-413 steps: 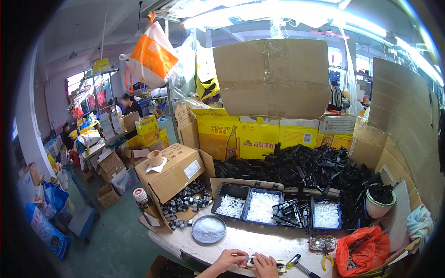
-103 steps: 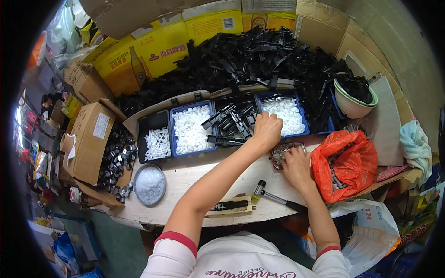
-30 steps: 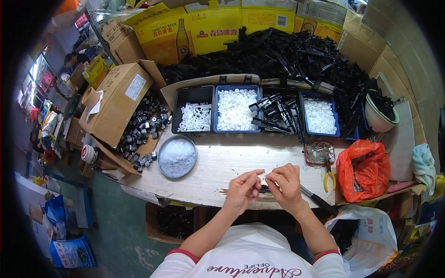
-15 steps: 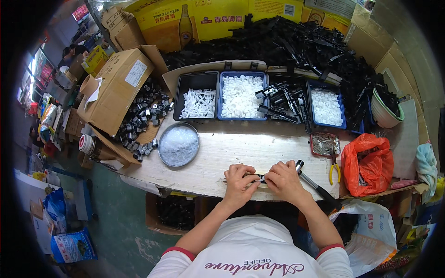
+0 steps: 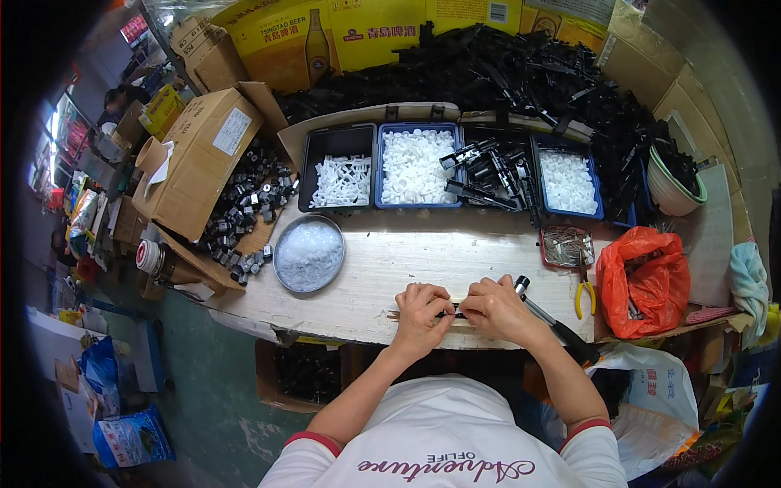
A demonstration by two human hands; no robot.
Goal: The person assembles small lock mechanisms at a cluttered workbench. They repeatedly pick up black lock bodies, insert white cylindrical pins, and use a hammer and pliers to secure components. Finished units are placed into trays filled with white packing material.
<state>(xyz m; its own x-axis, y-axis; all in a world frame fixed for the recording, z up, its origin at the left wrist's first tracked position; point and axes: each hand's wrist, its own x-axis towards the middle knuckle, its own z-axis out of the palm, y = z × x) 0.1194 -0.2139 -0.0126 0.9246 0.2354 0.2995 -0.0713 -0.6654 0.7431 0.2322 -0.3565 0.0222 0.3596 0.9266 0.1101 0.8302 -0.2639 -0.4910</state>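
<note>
At the front edge of the table, my left hand (image 5: 421,317) and my right hand (image 5: 500,311) are close together, fingertips bent in. Between them shows a small dark part (image 5: 453,310), mostly hidden by the fingers. My left hand pinches one end of it and my right fingers close on the other. Its exact kind cannot be made out. Beside my right hand lies a hammer (image 5: 555,325) with a shiny head and black grip. A round metal dish (image 5: 342,259) of clear, tiny pieces stands to the left.
Bins of white plastic parts (image 5: 342,180) and a bin with black assemblies (image 5: 496,179) line the back, before a heap of black parts (image 5: 455,77). At right are yellow-handled pliers (image 5: 586,299), a red tray (image 5: 567,264) and a red plastic bag (image 5: 643,285). A carton (image 5: 203,171) spills metallic pieces at left.
My right hand has shifted slightly left and its fingers have closed in over the part. My left hand stays nearly in place. The whole view has shifted a little.
</note>
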